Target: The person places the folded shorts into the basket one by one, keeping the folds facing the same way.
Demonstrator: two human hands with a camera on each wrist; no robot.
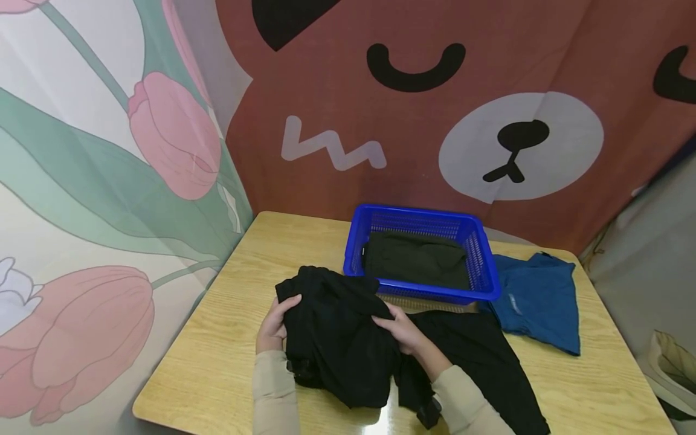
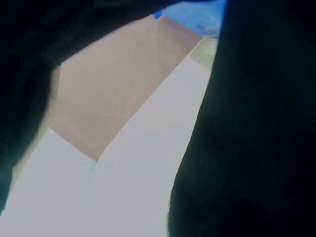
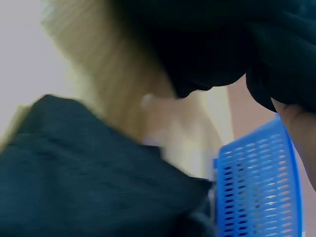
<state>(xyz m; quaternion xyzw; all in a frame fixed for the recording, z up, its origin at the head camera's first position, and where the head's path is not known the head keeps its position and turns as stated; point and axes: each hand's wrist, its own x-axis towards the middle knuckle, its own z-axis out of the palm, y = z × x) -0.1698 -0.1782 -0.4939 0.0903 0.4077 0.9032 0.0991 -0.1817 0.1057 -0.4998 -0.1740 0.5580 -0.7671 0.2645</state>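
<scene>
While your left hand and right hand grip bunched black garment between them, arranging step seems underway; next move likely calls for spreading cloth evenly.

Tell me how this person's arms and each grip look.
The left sleeve and right sleeve are long and pale beige, without visible markings. A small black device sits by each wrist. The left grip and right grip wear no gloves.
</scene>
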